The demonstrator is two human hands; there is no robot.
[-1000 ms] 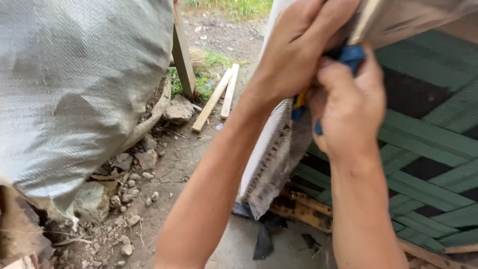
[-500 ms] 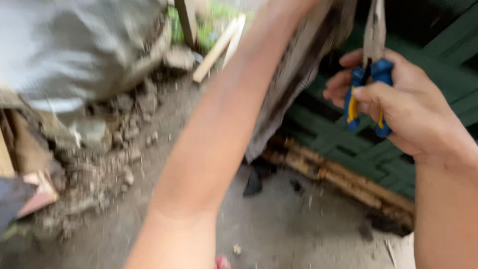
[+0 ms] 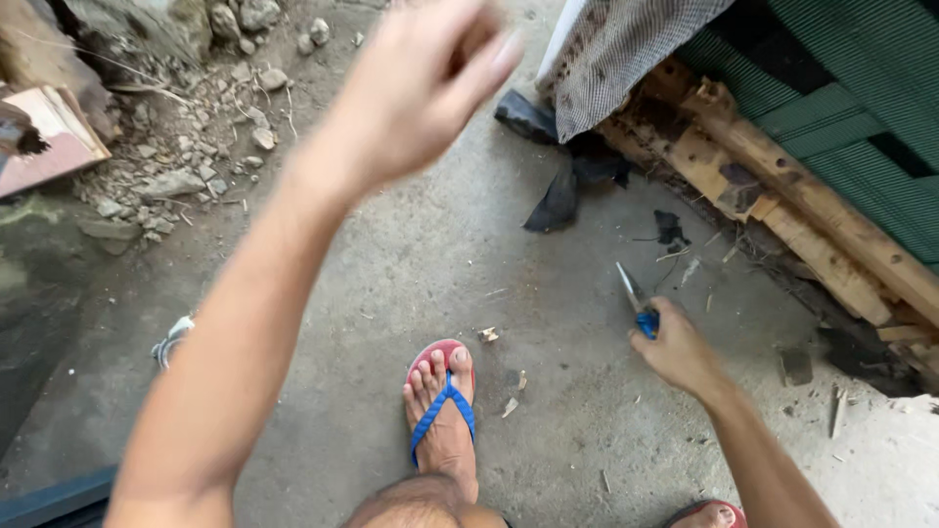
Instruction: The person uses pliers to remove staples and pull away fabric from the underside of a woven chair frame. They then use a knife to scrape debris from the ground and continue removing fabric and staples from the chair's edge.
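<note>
Outdoor work spot: bare concrete floor [image 3: 548, 284], dusty, littered with small chips and splinters.

Right hand [image 3: 675, 354]: low, close to the floor, right of centre. Fingers wrapped around the blue grips of a pair of long-nose pliers [image 3: 636, 303]. The metal nose projects from the top of the fist, up and to the left, closed, tip just above the concrete. Grips mostly hidden inside the fist; only a short piece of blue shows.

Left hand [image 3: 425, 83]: raised near the camera, motion-blurred. Fingers drawn together, nothing visible in them; whether it pinches something small cannot be told. Well apart from the pliers.

Outward from the right hand: left of it, the person's foot in a red flip-flop with blue straps [image 3: 442, 406]. Above it and to the right, a weathered wooden beam [image 3: 782, 196] lies diagonally along the base of a green mesh panel [image 3: 861, 108]. A grey checked cloth [image 3: 626, 49] hangs over the beam's upper end, with scraps of black sheeting [image 3: 558, 191] below. Far left: stone rubble [image 3: 186, 147] and a reddish board [image 3: 49, 137].
</note>
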